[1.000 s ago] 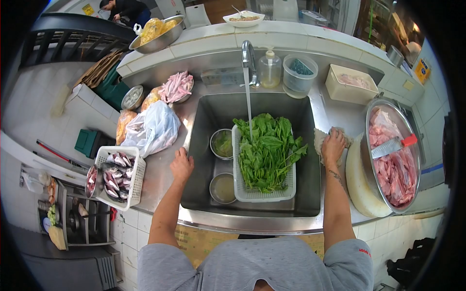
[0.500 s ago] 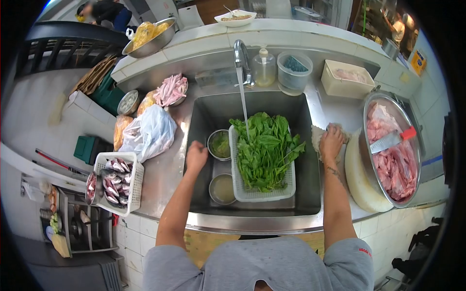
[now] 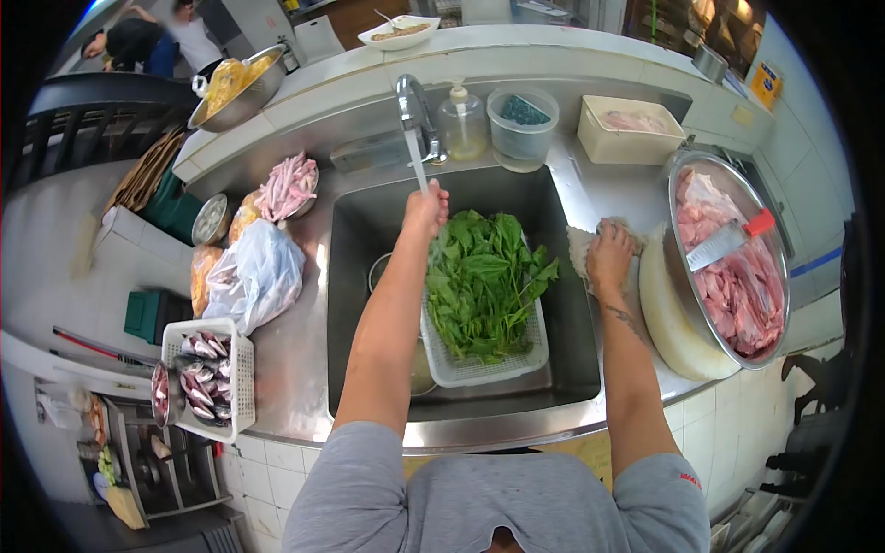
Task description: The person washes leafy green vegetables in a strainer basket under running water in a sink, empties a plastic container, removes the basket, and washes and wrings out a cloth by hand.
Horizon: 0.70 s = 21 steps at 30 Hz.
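My left hand [image 3: 427, 208] is at the stream of water [image 3: 417, 161] under the faucet [image 3: 412, 106], its fingers curled; what it holds, if anything, is too small to tell. Leafy greens [image 3: 484, 281] fill a white perforated basket [image 3: 489, 370] in the sink [image 3: 567, 369], just below and to the right of that hand. My right hand [image 3: 610, 258] rests on a beige cloth [image 3: 581, 249] on the counter right of the sink, fingers spread. My left forearm partly hides the metal bowls in the sink.
A metal basin of raw meat [image 3: 737, 313] with a cleaver [image 3: 719, 247] stands at right. At left are a plastic bag [image 3: 263, 276] and a basket of fish [image 3: 241, 378]. A soap bottle [image 3: 463, 124] and tubs line the back. Two people are beyond the railing.
My left hand has moved from the sink's left edge up and right to the running water. My right hand stays on the cloth. The view has shifted, and a second person appears at the upper left.
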{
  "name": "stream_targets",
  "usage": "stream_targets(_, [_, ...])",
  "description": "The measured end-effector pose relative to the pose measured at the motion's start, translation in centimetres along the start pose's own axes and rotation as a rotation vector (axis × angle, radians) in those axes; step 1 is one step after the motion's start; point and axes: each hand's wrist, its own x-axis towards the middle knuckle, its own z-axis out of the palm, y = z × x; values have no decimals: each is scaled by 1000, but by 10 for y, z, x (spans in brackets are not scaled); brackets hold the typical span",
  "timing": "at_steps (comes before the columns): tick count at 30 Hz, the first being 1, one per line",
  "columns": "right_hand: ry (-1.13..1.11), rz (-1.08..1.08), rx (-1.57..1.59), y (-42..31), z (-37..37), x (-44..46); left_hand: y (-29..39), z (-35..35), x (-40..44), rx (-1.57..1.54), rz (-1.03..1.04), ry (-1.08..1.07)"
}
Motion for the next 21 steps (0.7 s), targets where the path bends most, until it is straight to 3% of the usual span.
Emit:
stream_targets(7, [26,-11,-2,2,1,0,-2,8,2,-229,-40,-18])
stream_targets(21, [13,7,0,-2,-3,0,-11,-5,-2,-52,-111,-13])
